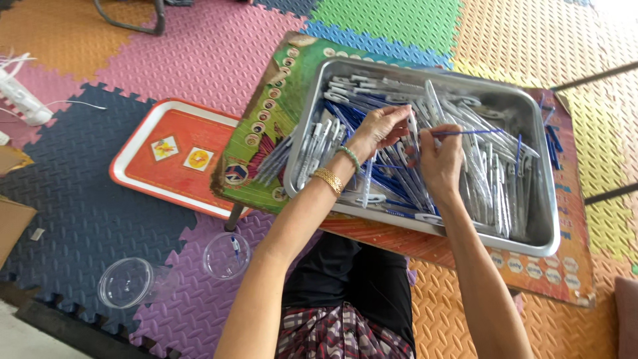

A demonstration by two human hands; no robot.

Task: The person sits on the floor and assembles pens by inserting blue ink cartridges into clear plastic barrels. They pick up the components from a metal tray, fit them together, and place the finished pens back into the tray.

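- person seated on the floor, both bare hands over one metal tray (538, 199) on a low table (266, 113) with a bright printed top
- left hand (380, 129): fingers pinched shut on one white pen barrel (413, 129), held nearly upright above the heap; two bracelets on that wrist, one green beaded (350, 157), one gold (328, 180)
- right hand (440, 158): thumb and forefinger closed on one thin blue refill (468, 132), lying level, pointing away to the person's right; its near end sits just beside the barrel, cannot tell if they touch
- tray holds a loose heap of white barrels (485, 179) and blue refills (389, 179), too many and too tangled to count
- a small bundle of finished pens (274, 159) lies on the table just left of the tray; a few blue refills (551, 143) lie on the table at the tray's far right
- one orange serving tray (143, 176) on the foam floor mats (199, 53), left of the table
- two clear round plastic containers on the mats near the person's left knee: one (226, 255) with a small blue piece inside, one (125, 282) beside it
- one white power strip (20, 96) with cord at far left
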